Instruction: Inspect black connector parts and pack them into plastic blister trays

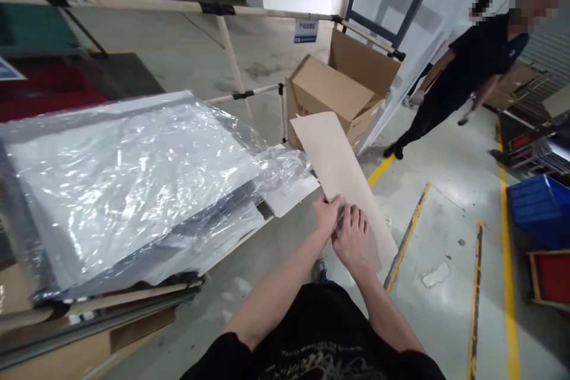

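One open brown cardboard box (332, 86) stands beyond our long, flat beige cardboard sheet (339, 166), which might sag or slip, we judge, if gripped at one edge. The sheet lies right of our bare left hand (327, 214), pinching its edge, and under our right hand (351, 240), fingers bent, grip unclear.

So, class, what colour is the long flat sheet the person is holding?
The sheet is pale beige, as the head view shows.

I hold the sheet (342, 160) above the floor before me: pale beige, long, plain-faced, slanting away to my left, a second corner peeking out at its far end.
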{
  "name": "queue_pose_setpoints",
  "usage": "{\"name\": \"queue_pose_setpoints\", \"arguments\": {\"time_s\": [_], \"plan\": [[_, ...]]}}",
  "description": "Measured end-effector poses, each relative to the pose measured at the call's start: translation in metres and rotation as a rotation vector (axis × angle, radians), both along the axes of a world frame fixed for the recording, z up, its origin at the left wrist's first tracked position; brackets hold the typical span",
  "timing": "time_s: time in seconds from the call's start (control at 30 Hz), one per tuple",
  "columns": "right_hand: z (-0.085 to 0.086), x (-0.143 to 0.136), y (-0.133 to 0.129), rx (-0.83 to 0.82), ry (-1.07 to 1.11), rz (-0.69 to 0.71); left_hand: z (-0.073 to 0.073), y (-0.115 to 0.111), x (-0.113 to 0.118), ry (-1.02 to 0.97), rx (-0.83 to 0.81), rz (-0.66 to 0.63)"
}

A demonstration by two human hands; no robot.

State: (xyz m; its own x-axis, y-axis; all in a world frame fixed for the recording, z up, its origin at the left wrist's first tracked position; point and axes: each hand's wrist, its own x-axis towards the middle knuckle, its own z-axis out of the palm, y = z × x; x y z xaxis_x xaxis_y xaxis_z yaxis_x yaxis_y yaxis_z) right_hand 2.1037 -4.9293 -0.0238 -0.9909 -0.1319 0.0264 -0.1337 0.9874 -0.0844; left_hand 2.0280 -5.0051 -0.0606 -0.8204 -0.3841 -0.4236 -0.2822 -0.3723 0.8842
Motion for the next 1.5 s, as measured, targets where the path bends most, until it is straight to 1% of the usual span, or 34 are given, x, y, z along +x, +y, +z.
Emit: {"name": "queue_pose_setpoints", "arguments": {"time_s": [0.1,0.17,0.23,0.33,0.4,0.47,0.5,0.53,0.57,0.6,0.63,0.7,0.73,0.77,0.8,0.83,0.87,0.9,0.97,1.03,1.1,1.2,1.3,1.37,1.43,1.5], "plan": [[-0.018,0.003,0.007,-0.003,0.081,-0.032,0.008,-0.006,0.015,0.045,-0.192,-0.043],[-0.029,0.004,0.012,-0.029,0.104,-0.036,0.009,-0.009,0.027,0.079,-0.300,-0.093],[-0.039,0.006,0.014,-0.069,0.118,-0.010,0.007,-0.012,0.039,0.118,-0.396,-0.146],[-0.054,0.017,0.012,-0.130,0.137,0.057,0.004,-0.013,0.060,0.190,-0.507,-0.235],[-0.063,0.027,0.011,-0.171,0.129,0.090,0.005,-0.016,0.077,0.226,-0.563,-0.297],[-0.070,0.037,0.013,-0.199,0.107,0.083,0.010,-0.030,0.093,0.263,-0.592,-0.373],[-0.071,0.040,0.017,-0.206,0.101,0.060,0.014,-0.045,0.101,0.312,-0.619,-0.425],[-0.072,0.042,0.022,-0.212,0.102,0.029,0.019,-0.066,0.109,0.377,-0.684,-0.476],[-0.071,0.044,0.030,-0.220,0.103,0.005,0.024,-0.094,0.116,0.441,-0.780,-0.512],[-0.069,0.044,0.039,-0.232,0.099,-0.005,0.029,-0.127,0.123,0.498,-0.893,-0.524],[-0.066,0.043,0.049,-0.249,0.088,0.001,0.032,-0.165,0.130,0.503,-1.065,-0.499],[-0.058,0.042,0.071,-0.284,0.032,0.048,0.034,-0.242,0.143,0.352,-1.224,-0.329],[-0.054,0.041,0.081,-0.293,-0.004,0.071,0.031,-0.276,0.148,0.205,-1.396,-0.305],[-0.051,0.040,0.089,-0.291,-0.032,0.081,0.025,-0.304,0.152,0.096,-1.521,-0.340],[-0.048,0.040,0.096,-0.278,-0.048,0.081,0.018,-0.325,0.153,0.023,-1.625,-0.416],[-0.047,0.039,0.100,-0.256,-0.053,0.079,0.009,-0.339,0.152,-0.029,-1.707,-0.503],[-0.047,0.038,0.103,-0.229,-0.047,0.078,0.001,-0.347,0.148,-0.042,-1.746,-0.580],[-0.047,0.037,0.104,-0.206,-0.034,0.083,-0.007,-0.350,0.143,-0.037,-1.762,-0.629],[-0.051,0.037,0.106,-0.179,-0.017,0.117,-0.018,-0.351,0.128,-0.032,-1.758,-0.638],[-0.054,0.039,0.108,-0.175,-0.004,0.159,-0.019,-0.355,0.113,-0.069,-1.732,-0.631],[-0.057,0.045,0.113,-0.172,0.021,0.176,-0.015,-0.365,0.102,-0.142,-1.696,-0.646],[-0.060,0.056,0.122,-0.168,0.040,0.141,-0.010,-0.379,0.102,-0.152,-1.684,-0.657],[-0.067,0.065,0.123,-0.170,-0.007,0.100,-0.015,-0.381,0.109,-0.081,-1.698,-0.668],[-0.071,0.068,0.120,-0.172,-0.045,0.092,-0.019,-0.382,0.108,-0.095,-1.675,-0.669],[-0.075,0.069,0.115,-0.179,-0.073,0.095,-0.019,-0.389,0.102,-0.136,-1.628,-0.612],[-0.076,0.069,0.111,-0.197,-0.075,0.125,-0.009,-0.403,0.091,-0.153,-1.502,-0.474]]}}
